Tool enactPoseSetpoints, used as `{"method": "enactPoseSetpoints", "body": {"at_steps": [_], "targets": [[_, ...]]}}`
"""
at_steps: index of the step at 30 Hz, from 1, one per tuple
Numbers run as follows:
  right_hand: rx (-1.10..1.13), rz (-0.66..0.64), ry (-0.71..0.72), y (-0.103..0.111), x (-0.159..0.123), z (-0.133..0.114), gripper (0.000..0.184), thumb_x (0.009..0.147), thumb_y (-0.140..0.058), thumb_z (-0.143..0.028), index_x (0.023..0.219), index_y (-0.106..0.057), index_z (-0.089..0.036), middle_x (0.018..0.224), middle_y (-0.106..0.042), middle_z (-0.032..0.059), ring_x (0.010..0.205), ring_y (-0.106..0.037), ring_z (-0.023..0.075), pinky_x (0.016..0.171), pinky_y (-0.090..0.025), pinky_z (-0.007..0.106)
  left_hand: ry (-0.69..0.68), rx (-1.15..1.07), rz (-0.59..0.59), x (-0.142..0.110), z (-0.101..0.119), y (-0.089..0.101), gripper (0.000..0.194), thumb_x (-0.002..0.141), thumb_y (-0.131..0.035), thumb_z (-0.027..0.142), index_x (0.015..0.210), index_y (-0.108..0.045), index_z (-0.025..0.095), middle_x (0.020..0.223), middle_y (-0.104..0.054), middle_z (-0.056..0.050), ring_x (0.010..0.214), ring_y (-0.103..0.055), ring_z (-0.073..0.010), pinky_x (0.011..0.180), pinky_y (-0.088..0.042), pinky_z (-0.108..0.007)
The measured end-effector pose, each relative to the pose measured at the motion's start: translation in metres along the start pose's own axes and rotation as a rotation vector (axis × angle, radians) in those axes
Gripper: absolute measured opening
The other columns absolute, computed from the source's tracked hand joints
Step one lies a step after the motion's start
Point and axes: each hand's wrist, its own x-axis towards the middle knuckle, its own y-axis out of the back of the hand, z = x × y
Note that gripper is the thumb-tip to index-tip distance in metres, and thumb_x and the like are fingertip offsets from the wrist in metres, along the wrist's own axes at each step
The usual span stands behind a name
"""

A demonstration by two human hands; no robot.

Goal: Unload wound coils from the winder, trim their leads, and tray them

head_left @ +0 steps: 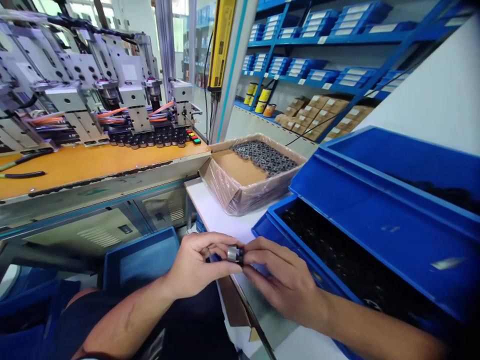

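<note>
Between my hands is a small cylindrical part (233, 254), with a silvery metal body and a black end facing right. My left hand (202, 260) pinches the metal body between thumb and fingers. From the other side, my right hand (275, 272) has its fingertips closed against the black end; whether they hold a separate black piece is hidden. Both hands are over the edge of a white table (247, 227). Just right of them is a blue bin (279, 220) of small black parts.
A plastic-lined carton (240, 195) with rows of dark parts stands behind my hands. Another blue bin (352, 187) is stacked on the right. At left, a machine (129, 95) stands over an orange worktop (86, 162) with black cylindrical parts (150, 139) and pliers (22, 175). A blue tray (146, 260) sits lower left.
</note>
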Motion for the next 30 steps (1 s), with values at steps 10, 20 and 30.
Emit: {"method": "enactPoseSetpoints", "body": {"at_steps": [10, 20, 30], "targets": [[-0.087, 0.058, 0.090, 0.006, 0.000, 0.000, 0.019, 0.086, -0.060, -0.006, 0.103, -0.059, -0.015, 0.087, -0.066, 0.0063, 0.082, -0.065, 0.0155, 0.070, -0.056, 0.026, -0.076, 0.132, 0.048, -0.002, 0.006, -0.005, 0.036, 0.064, -0.085, 0.019, 0.099, -0.076, 0.015, 0.089, -0.078, -0.009, 0.072, -0.070, -0.0150, 0.070, -0.057, -0.024], [-0.097, 0.025, 0.122, 0.011, 0.000, -0.001, 0.023, 0.091, -0.057, -0.011, 0.114, -0.060, -0.018, 0.097, -0.061, 0.0082, 0.079, -0.063, 0.0129, 0.065, -0.057, 0.023, -0.034, 0.060, 0.061, -0.008, 0.009, -0.007, 0.038, 0.060, -0.086, 0.012, 0.097, -0.076, 0.015, 0.083, -0.079, -0.006, 0.074, -0.073, -0.0160, 0.075, -0.060, -0.025], [-0.357, -0.005, 0.372, 0.019, -0.001, 0.000, 0.022, 0.092, -0.056, -0.014, 0.113, -0.062, -0.013, 0.085, -0.065, 0.0077, 0.077, -0.064, 0.0174, 0.066, -0.057, 0.028, 0.087, -0.057, -0.011, -0.012, 0.013, -0.009, 0.038, 0.060, -0.087, 0.017, 0.096, -0.077, 0.015, 0.085, -0.079, -0.006, 0.074, -0.075, -0.0178, 0.074, -0.061, -0.027]]}}
